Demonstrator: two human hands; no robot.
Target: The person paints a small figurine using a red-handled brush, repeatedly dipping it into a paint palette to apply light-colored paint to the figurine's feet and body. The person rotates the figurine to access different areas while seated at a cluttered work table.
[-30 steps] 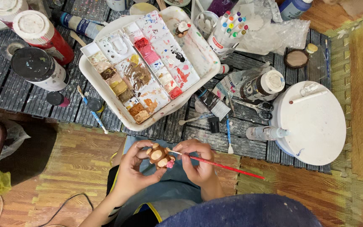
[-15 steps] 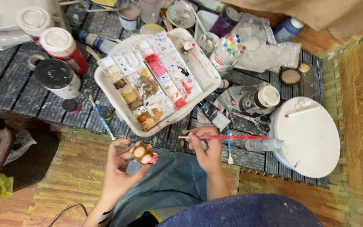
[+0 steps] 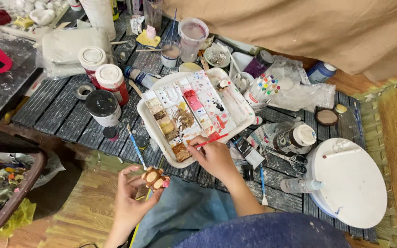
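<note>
We are loading paint: our right hand (image 3: 214, 157) is pinching a red brush (image 3: 210, 141), its tip dipping into the white palette tray (image 3: 149, 120) on the slatted worktop (image 3: 60, 110). Our left hand (image 3: 129, 197) is clenching the small brown figurine (image 3: 155, 177) above our lap. Returning probably needs care past the tray rim and a blue brush (image 3: 136, 147).
</note>
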